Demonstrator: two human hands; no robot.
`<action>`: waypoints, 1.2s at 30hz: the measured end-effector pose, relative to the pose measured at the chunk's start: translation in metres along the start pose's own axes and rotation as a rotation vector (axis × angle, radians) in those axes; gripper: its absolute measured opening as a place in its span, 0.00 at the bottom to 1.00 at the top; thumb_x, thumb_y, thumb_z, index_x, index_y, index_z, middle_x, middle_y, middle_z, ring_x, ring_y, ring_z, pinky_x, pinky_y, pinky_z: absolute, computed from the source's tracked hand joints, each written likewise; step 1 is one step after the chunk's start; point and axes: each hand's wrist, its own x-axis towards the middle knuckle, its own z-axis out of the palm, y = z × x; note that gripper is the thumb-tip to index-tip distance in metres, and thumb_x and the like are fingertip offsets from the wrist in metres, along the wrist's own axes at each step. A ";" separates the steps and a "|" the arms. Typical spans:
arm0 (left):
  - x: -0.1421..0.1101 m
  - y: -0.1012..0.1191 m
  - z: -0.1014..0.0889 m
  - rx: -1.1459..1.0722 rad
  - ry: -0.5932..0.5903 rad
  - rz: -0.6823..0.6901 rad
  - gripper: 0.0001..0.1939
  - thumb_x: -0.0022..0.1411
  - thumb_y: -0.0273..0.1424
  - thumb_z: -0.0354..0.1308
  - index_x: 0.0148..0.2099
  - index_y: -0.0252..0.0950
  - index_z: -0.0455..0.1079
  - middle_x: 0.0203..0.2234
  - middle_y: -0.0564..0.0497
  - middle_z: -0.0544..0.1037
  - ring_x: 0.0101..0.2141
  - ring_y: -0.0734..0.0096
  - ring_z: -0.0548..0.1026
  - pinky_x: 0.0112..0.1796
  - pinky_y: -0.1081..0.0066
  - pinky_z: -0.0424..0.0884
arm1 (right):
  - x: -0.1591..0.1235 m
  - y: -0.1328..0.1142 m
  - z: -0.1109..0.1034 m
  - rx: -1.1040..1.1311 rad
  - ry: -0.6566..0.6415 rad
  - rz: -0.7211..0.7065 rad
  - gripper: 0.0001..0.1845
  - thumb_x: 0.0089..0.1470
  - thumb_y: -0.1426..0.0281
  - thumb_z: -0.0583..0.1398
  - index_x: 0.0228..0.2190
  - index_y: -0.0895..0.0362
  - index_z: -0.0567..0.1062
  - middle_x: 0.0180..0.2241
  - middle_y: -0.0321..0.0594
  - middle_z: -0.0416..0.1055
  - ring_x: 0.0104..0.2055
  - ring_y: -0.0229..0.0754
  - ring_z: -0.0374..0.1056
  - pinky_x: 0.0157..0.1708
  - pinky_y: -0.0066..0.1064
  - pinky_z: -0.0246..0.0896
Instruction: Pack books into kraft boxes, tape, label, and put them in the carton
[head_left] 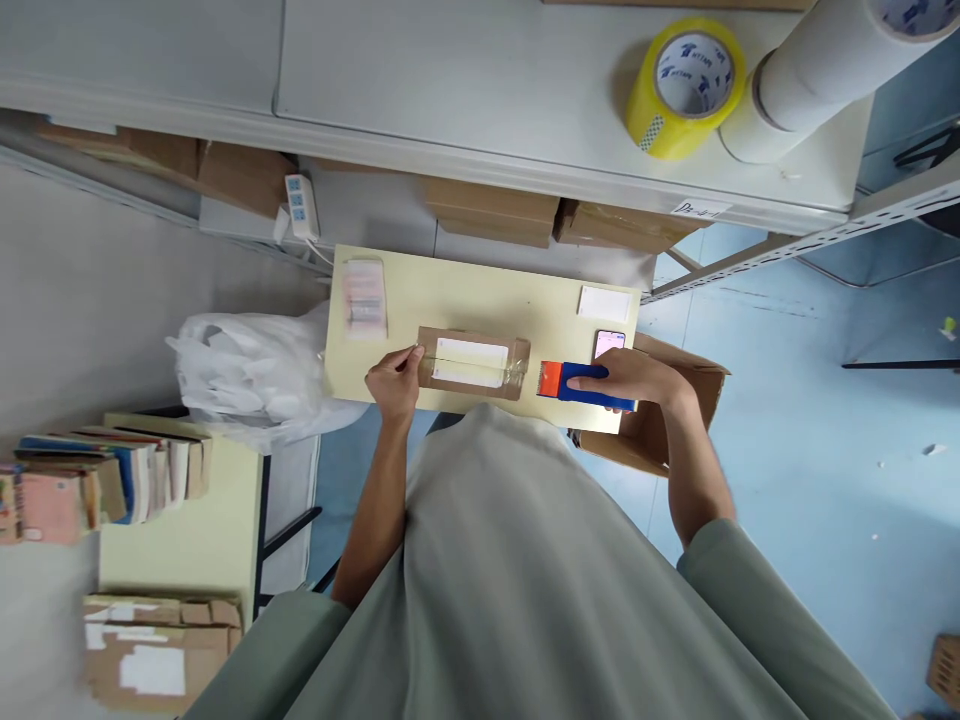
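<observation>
Parcel (459,387), brown and rectangular, lies flat on the pale yellow table (457,294), near the edge closest to the wearer. White label (471,360) covers most of its upper face; clear tape (517,370) wraps its right end. A thin dark line crosses the label lengthwise.

Left hand (395,382): thumb and forefinger are pinched together on the parcel's left edge, with no visible gap; the other fingers are curled. Whether tape also lies within the pinch cannot be told.

Right hand (634,375): closed around a blue-and-orange hand tool (574,372), thumb laid along the blue body. The orange end points toward the parcel's taped end, just beside it and apart from it.

Phone (610,341), screen lit, lies just beyond the right hand; white slip (604,302) is near the far right corner. Pinkish packet (364,298) occupies the far left corner. Open carton (694,395) sits beyond the table's right end, white plastic bag (244,365) at its left. Yellow tape roll (645,115) stands on the grey shelf (450,80) above.
</observation>
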 end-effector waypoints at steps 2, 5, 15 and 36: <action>-0.002 0.003 0.002 0.011 -0.003 0.011 0.14 0.69 0.40 0.64 0.45 0.37 0.87 0.45 0.45 0.90 0.50 0.54 0.86 0.56 0.61 0.80 | 0.002 0.005 0.002 -0.018 0.031 0.014 0.39 0.63 0.32 0.58 0.25 0.55 0.77 0.24 0.43 0.79 0.25 0.42 0.73 0.30 0.33 0.63; -0.004 0.007 0.004 0.032 0.005 0.008 0.14 0.69 0.39 0.63 0.45 0.37 0.87 0.44 0.45 0.89 0.50 0.54 0.86 0.55 0.61 0.81 | 0.010 0.005 0.012 -0.081 0.078 0.078 0.38 0.64 0.33 0.59 0.28 0.55 0.79 0.26 0.46 0.79 0.28 0.46 0.75 0.31 0.35 0.63; -0.005 0.005 0.006 0.061 0.024 0.023 0.15 0.69 0.40 0.63 0.45 0.36 0.87 0.44 0.45 0.89 0.49 0.53 0.87 0.54 0.60 0.81 | 0.032 -0.017 0.040 -0.247 0.161 0.185 0.32 0.74 0.45 0.57 0.52 0.61 0.82 0.48 0.60 0.83 0.54 0.59 0.80 0.47 0.38 0.68; 0.010 -0.038 0.022 -0.027 -0.043 -0.085 0.13 0.65 0.39 0.65 0.42 0.36 0.86 0.44 0.45 0.90 0.50 0.53 0.87 0.56 0.61 0.80 | 0.094 -0.048 0.133 -0.325 0.464 0.246 0.22 0.77 0.61 0.57 0.50 0.67 0.81 0.42 0.66 0.83 0.45 0.59 0.83 0.38 0.39 0.71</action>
